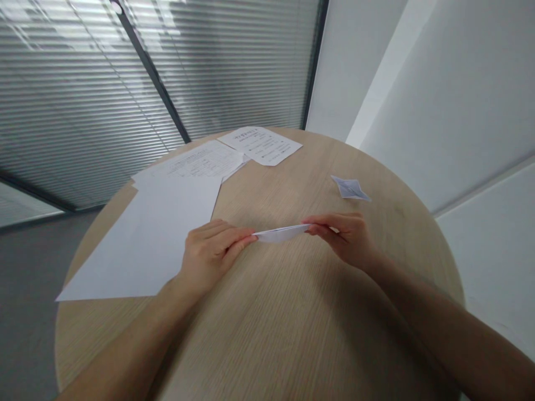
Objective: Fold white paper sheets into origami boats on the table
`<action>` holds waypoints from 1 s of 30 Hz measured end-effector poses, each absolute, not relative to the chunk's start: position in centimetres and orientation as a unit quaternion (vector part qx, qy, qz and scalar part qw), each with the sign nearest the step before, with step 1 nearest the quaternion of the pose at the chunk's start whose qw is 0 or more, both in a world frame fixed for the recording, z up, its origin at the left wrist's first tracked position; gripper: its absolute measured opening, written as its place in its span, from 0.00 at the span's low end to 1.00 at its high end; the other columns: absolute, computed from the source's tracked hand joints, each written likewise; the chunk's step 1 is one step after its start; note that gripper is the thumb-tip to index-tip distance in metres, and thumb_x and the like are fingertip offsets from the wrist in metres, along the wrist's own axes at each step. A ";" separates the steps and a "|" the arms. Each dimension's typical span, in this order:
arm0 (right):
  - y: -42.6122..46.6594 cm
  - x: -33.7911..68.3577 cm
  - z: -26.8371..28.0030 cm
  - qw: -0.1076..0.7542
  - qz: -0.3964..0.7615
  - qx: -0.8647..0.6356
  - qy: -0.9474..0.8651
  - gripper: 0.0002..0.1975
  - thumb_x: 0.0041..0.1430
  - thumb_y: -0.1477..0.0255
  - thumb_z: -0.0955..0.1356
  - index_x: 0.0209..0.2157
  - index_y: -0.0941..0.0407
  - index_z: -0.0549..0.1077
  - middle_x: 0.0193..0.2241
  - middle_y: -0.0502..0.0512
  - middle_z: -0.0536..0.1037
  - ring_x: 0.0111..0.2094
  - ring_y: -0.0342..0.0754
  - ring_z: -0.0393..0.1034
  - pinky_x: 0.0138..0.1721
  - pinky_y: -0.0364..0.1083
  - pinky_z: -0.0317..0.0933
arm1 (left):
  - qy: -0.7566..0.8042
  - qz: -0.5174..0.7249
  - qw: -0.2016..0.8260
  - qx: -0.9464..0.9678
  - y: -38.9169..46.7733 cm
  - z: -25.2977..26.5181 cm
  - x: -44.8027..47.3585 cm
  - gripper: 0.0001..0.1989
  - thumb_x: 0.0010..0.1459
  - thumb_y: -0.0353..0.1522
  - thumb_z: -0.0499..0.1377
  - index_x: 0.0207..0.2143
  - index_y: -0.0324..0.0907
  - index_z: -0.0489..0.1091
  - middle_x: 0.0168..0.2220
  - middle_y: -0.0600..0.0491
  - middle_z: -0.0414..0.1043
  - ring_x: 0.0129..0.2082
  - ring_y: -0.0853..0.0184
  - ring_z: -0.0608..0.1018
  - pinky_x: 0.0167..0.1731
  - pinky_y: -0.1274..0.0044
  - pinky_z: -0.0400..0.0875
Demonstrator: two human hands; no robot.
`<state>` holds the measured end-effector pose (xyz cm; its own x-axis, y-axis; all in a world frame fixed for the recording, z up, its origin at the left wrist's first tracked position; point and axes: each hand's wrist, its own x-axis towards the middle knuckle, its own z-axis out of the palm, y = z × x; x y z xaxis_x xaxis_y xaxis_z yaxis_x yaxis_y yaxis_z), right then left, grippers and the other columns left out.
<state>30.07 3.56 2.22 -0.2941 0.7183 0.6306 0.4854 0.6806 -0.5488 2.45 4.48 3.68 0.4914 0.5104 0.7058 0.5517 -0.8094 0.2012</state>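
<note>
Between my two hands a small folded piece of white paper (281, 233) is held above the table, its folded edge running nearly level and its lower side curving down. My left hand (213, 248) pinches its left end between thumb and fingers. The right end is gripped the same way by my right hand (345, 236). Beyond my right hand, a small folded paper shape (351, 189) with pointed ends lies on the table. A large blank white sheet (154, 239) lies beside my left hand, partly behind it.
The round wooden table (259, 334) has a curved edge all round. Printed sheets (196, 161) overlap at the far left, with another printed page (263, 145) at the back. Behind stand windows with blinds (242, 61) and, to the right, a white wall (460, 83).
</note>
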 end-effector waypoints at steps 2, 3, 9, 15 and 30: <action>3.5 30.2 2.4 0.459 0.126 -0.387 -0.790 0.12 0.66 0.66 0.66 0.37 0.56 0.81 0.22 0.51 0.81 0.19 0.42 0.72 0.20 0.40 0.61 | -0.325 -0.401 -0.003 -0.857 4.6 3.6 2.3 0.07 0.63 0.35 0.61 0.33 0.44 0.77 0.24 0.56 0.77 0.21 0.72 0.76 0.22 0.81 0.68; 3.4 30.2 2.5 0.457 0.123 -0.391 -0.789 0.13 0.66 0.66 0.65 0.36 0.57 0.81 0.21 0.51 0.80 0.19 0.42 0.72 0.20 0.40 0.61 | -0.338 -0.402 -0.015 -0.851 4.6 3.5 2.2 0.07 0.63 0.36 0.61 0.33 0.45 0.78 0.24 0.56 0.78 0.21 0.72 0.76 0.22 0.81 0.69; 3.6 30.4 2.7 0.466 0.135 -0.410 -0.773 0.13 0.65 0.66 0.67 0.34 0.57 0.81 0.21 0.52 0.80 0.20 0.42 0.73 0.20 0.40 0.60 | -0.403 -0.426 -0.072 -0.807 4.9 3.1 2.1 0.08 0.62 0.36 0.60 0.34 0.45 0.79 0.28 0.56 0.81 0.24 0.71 0.79 0.24 0.81 0.70; 3.8 30.0 2.3 0.488 0.164 -0.407 -0.755 0.08 0.62 0.68 0.69 0.34 0.56 0.80 0.24 0.51 0.81 0.22 0.42 0.74 0.23 0.40 0.64 | -0.476 -0.445 -0.116 -0.750 4.8 3.3 2.1 0.08 0.56 0.38 0.64 0.27 0.46 0.78 0.22 0.59 0.78 0.19 0.72 0.76 0.19 0.81 0.65; 3.2 28.7 1.6 0.493 0.014 -0.447 -0.746 0.09 0.62 0.70 0.69 0.27 0.56 0.73 0.19 0.47 0.74 0.20 0.40 0.68 0.23 0.39 0.58 | -0.455 -0.570 -0.399 -0.556 5.1 0.8 4.6 0.21 0.49 0.39 0.68 0.43 0.43 0.66 0.42 0.51 0.75 0.33 0.67 0.78 0.33 0.74 0.72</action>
<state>28.72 3.16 1.63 -0.1138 0.6809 0.7235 0.6536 0.5998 -0.4616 4.62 5.05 0.83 -0.0633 0.9605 0.2711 0.0513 -0.2682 0.9620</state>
